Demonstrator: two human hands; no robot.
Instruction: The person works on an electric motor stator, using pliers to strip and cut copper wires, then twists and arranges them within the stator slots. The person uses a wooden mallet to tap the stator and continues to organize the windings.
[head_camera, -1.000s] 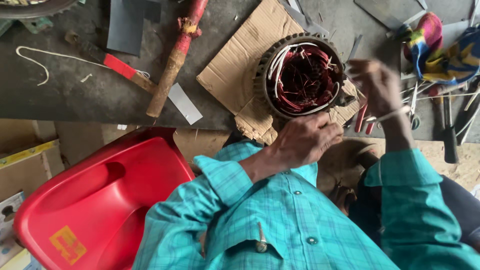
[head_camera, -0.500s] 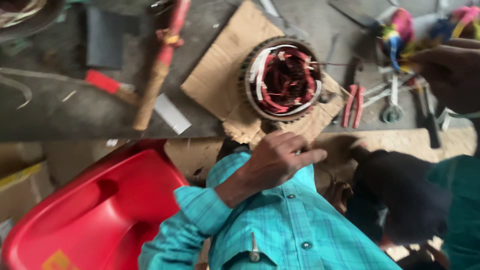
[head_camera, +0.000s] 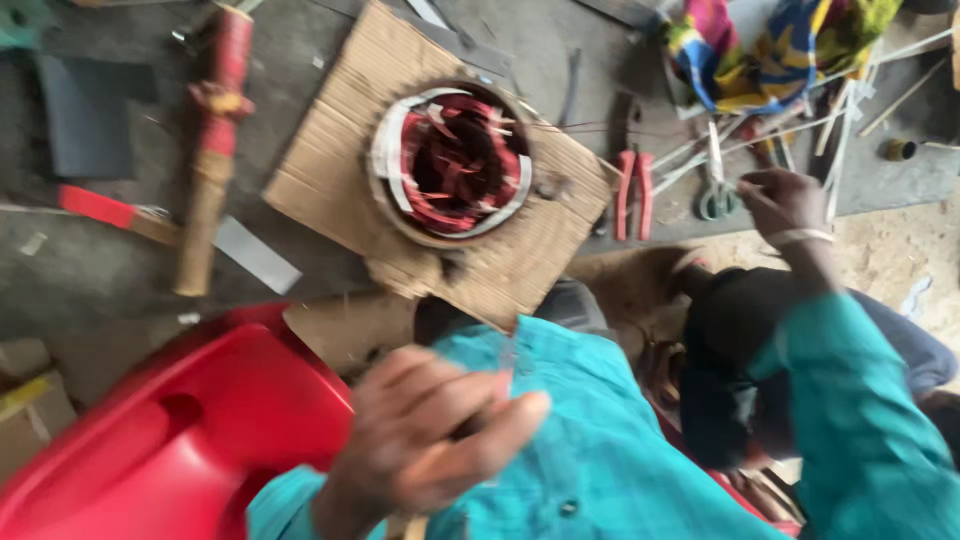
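Note:
A round motor stator (head_camera: 452, 160) with red-brown copper windings and white insulation lies on a piece of cardboard (head_camera: 330, 170) on the grey work surface. My left hand (head_camera: 430, 445) is blurred, low in the view over my teal shirt, with its fingers held together. What it holds is unclear. My right hand (head_camera: 790, 205) reaches out to the right of the stator, beside the scissors (head_camera: 715, 190). Its fingers are curled around a thin pale stick.
Red-handled pliers (head_camera: 633, 190) lie just right of the cardboard. A colourful cloth (head_camera: 770, 40) and several pale sticks sit at the back right. A long red and tan tool (head_camera: 215, 150) lies at the left. A red plastic chair (head_camera: 170, 440) stands at the lower left.
My left hand has pulled back from the table edge toward my chest. My right hand has dropped from the cloth at the far right down to the scissors.

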